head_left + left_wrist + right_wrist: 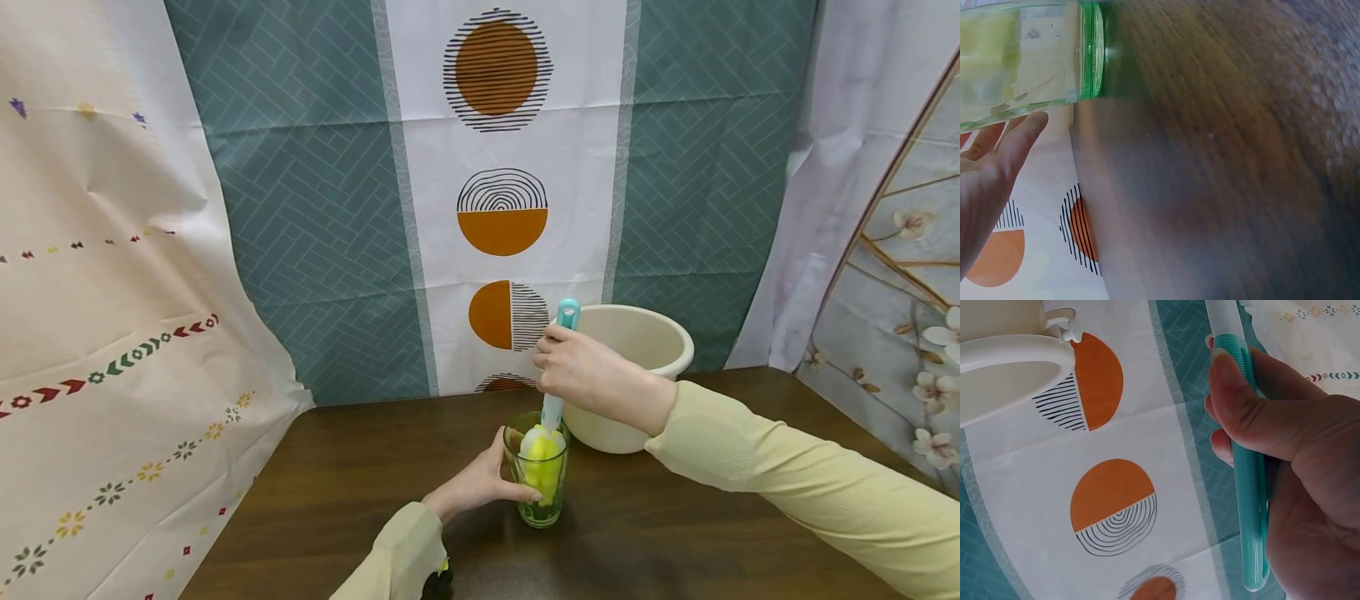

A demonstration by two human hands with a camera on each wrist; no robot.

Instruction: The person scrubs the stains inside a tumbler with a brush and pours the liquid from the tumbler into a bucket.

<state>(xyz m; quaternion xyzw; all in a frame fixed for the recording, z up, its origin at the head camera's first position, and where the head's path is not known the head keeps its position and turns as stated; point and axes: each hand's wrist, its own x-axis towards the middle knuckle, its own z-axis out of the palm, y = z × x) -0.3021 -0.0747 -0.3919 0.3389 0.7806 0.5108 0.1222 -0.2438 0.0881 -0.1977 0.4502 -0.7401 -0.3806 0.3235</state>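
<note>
A green-tinted drinking glass (542, 514) stands upright on the table, and my left hand (483, 482) grips its side with the thumb across the near face. My right hand (592, 375) holds a bottle brush by its teal and white handle (568, 314) above the glass. Down inside the glass sits the brush's yellow and white sponge head (542, 467). In the right wrist view the thumb of my right hand (1285, 434) presses on the teal handle (1249, 512). Fingers of my left hand (991, 165) lie against the glass (1041, 59) in the left wrist view.
A cream plastic basin (607, 429) stands just behind and right of the glass, partly hidden by my right forearm. Beneath everything is a dark brown wooden table (360, 467). Patterned cloths (322, 208) hang behind and at both sides.
</note>
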